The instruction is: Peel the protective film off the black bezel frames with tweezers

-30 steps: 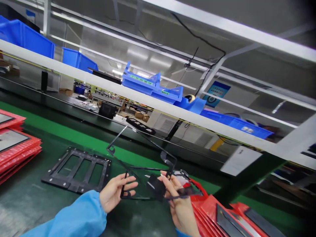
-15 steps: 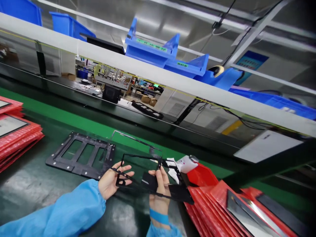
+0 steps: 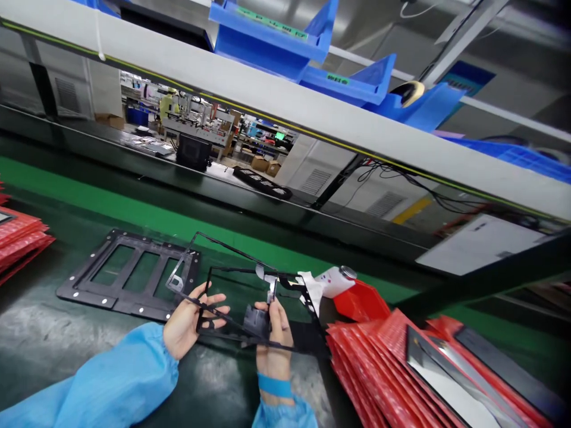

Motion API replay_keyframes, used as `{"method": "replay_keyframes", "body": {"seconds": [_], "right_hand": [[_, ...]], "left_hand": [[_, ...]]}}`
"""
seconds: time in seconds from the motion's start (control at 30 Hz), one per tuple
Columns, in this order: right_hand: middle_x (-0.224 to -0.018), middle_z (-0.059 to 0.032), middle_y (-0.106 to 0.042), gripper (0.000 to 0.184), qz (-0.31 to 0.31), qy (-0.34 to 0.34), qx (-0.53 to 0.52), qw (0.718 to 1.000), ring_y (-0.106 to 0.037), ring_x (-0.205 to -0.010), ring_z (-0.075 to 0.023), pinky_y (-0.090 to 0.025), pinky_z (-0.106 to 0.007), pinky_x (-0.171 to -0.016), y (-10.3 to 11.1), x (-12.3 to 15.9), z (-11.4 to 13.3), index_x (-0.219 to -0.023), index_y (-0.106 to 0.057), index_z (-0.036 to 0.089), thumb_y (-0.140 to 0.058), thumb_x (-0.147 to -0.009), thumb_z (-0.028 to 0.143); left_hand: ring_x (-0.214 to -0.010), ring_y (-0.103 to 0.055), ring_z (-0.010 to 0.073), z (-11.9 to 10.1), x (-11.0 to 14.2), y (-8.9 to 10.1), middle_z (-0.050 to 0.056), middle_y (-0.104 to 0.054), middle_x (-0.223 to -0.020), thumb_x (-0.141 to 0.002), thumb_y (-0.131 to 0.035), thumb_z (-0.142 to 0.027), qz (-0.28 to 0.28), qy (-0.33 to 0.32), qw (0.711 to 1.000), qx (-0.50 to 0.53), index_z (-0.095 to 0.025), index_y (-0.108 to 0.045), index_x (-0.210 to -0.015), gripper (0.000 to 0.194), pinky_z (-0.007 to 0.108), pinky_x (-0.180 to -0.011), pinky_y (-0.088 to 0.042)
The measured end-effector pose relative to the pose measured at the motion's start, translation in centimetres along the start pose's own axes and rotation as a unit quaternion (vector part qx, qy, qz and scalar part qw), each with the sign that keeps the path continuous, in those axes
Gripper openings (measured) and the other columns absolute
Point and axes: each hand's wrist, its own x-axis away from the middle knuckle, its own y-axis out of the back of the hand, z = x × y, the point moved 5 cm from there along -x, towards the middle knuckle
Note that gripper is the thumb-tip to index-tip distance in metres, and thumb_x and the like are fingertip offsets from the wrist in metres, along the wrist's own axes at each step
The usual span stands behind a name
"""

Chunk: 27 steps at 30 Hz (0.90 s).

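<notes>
Both hands hold a thin black frame just above the dark surface, near its front edge and roughly midway along it. The left hand grips the frame's left rail, thumb on top and fingers curled under, with a small tabbed corner piece poking out past the fingertips. The right hand pinches the middle of the near rail, beside a small dark block that sits on the frame; its fingers are drawn together, not spread.

The frame looks light and very thin: narrow rails around large open windows, with little tabs at the corners. It will probably flex and twist if lifted by one end, and a rail could kink or snap under a hard squeeze. The safer hold seems to be two-handed, on opposite rails or near the corners where the material is wider, with light pressure. A second outline seems to overlap it, so there may be two stacked layers that could slide apart.

Toward the far left lies a heavier black fixture plate with three openings. Stacks of red trays fill the right front corner, with more red trays at the left edge. A white tool rests just behind the right-hand stack.
</notes>
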Motion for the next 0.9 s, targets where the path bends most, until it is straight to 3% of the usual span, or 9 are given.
{"method": "replay_keyframes", "body": {"seconds": [0.17,0.33,0.57,0.9], "right_hand": [[-0.080,0.0009,-0.068,0.048,-0.005,0.008,0.008,1.000,-0.064,-0.083,-0.0193,-0.051,-0.030,-0.072,0.1,0.0,0.1,-0.110,-0.063,0.019,-0.068,-0.077,0.054],[-0.078,0.0020,-0.067,0.048,0.010,-0.017,-0.001,1.000,-0.063,-0.075,-0.0182,-0.050,-0.027,-0.066,0.0,-0.1,0.0,-0.110,-0.062,0.020,-0.068,-0.077,0.055],[-0.077,0.0026,-0.065,0.039,0.024,-0.027,-0.042,0.998,-0.060,-0.072,-0.0154,-0.047,-0.024,-0.063,-0.4,0.0,0.2,-0.100,-0.062,0.020,-0.070,-0.077,0.051],[-0.077,0.0007,-0.067,0.048,0.032,0.007,0.014,0.999,-0.059,-0.067,-0.0159,-0.046,-0.025,-0.057,-0.7,0.1,1.1,-0.107,-0.065,0.020,-0.067,-0.077,0.057]], "left_hand": [[-0.102,-0.067,0.0266,-0.3,-0.1,0.3,0.014,-0.058,-0.129,-0.090,-0.057,-0.027,0.011,-0.009,1.000,-0.024,-0.028,-0.041,-0.137,0.049,0.035,-0.077,-0.055],[-0.105,-0.065,0.0300,-0.9,0.0,0.1,0.015,-0.057,-0.131,-0.089,-0.060,-0.027,0.019,-0.020,0.999,-0.033,-0.028,-0.041,-0.137,0.051,0.036,-0.076,-0.056],[-0.107,-0.064,0.0319,-1.5,0.3,-0.2,0.015,-0.055,-0.133,-0.090,-0.060,-0.026,0.048,-0.050,0.997,-0.020,-0.028,-0.040,-0.139,0.054,0.046,-0.089,-0.053],[-0.096,-0.069,0.0260,-1.4,0.1,-0.4,0.015,-0.056,-0.132,-0.089,-0.061,-0.023,0.045,-0.038,0.998,-0.001,-0.027,-0.041,-0.138,0.054,0.040,-0.083,-0.055]]}}
